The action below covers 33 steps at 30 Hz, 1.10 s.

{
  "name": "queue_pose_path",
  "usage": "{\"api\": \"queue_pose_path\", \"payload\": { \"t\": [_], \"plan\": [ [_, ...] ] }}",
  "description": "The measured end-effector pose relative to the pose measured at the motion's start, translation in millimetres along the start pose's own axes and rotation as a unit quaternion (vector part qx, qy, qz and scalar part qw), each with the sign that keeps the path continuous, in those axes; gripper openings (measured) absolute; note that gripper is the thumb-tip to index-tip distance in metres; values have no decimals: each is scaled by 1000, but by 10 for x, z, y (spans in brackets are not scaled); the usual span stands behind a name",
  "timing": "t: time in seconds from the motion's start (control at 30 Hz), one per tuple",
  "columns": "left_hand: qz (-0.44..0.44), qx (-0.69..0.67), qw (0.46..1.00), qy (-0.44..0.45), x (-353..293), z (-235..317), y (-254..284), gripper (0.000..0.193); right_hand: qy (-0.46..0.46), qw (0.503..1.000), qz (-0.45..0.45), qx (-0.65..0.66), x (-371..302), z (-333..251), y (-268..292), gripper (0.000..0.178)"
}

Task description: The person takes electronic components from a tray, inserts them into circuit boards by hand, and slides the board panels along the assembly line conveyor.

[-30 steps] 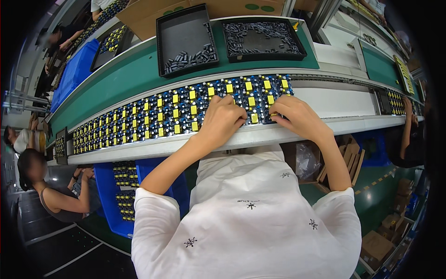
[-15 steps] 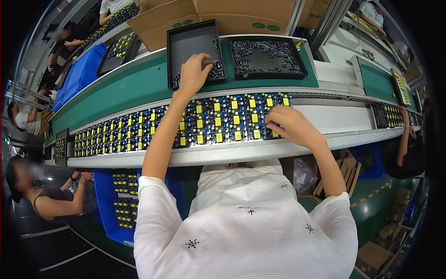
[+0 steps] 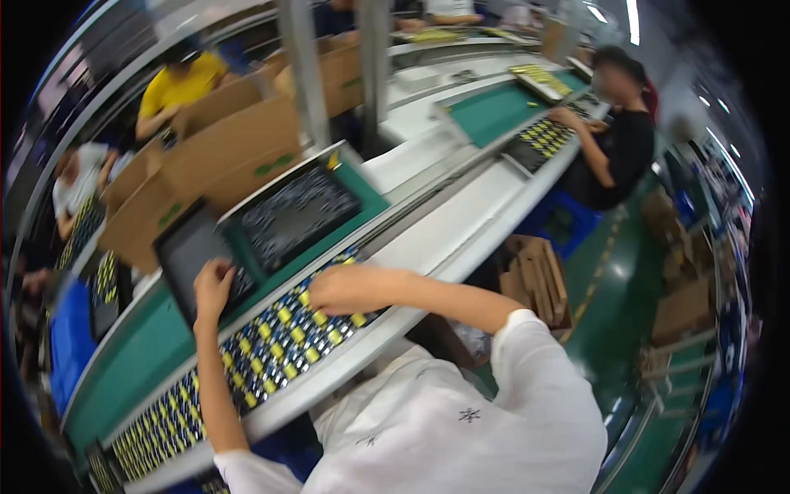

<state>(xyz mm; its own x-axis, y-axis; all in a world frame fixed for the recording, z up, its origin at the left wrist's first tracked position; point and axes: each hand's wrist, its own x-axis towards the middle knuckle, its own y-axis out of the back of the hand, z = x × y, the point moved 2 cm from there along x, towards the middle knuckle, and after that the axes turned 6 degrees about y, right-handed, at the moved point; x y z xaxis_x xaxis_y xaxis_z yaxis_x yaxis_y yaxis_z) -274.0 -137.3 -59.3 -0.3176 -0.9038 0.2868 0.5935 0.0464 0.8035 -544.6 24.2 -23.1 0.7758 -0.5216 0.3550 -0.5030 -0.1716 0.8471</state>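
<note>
My left hand is over the left black tray, beside small dark parts at its right side. Its fingers are bent together, and what they hold, if anything, is too small to make out. Just above the row of circuit boards is my right hand, its fingers curled downward but blurred and partly hidden. The boards carry yellow blocks and small round components, and run along the conveyor line. A second black tray, filled with many small black parts, lies right of the first on the green mat.
Large cardboard boxes stand behind the trays. A metal post rises beyond them. To the right, a person in black works at boards farther along the line. A white rail borders the near edge. Flattened cardboard is below it.
The whole view has swung to the right and tilted, with blur. My left hand stays at the left tray; my right hand remains over the boards, now more curled and side-on.
</note>
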Motion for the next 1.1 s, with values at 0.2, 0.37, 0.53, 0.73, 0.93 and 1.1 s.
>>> {"api": "queue_pose_path", "payload": {
  "t": [0.2,0.37,0.53,0.73,0.93,1.1],
  "plan": [
    [-45,27,998,19,152,230,7,11,5,1000,28,-10,115,4,137,12],
    [-87,82,993,4,273,232,14,12,24,1000,13,3,519,155,151,11],
    [-89,122,987,-51,271,87,29,14,16,999,-5,-35,1123,473,79,11],
    [37,24,999,-21,-4,308,331,16,-43,985,0,-168,1825,895,-345,15],
    [112,19,992,47,-491,299,656,14,-144,949,-143,-241,2121,824,-603,26],
    [138,-55,989,16,-689,455,724,15,-135,944,-164,-252,1973,711,-375,16]
  ]
}}
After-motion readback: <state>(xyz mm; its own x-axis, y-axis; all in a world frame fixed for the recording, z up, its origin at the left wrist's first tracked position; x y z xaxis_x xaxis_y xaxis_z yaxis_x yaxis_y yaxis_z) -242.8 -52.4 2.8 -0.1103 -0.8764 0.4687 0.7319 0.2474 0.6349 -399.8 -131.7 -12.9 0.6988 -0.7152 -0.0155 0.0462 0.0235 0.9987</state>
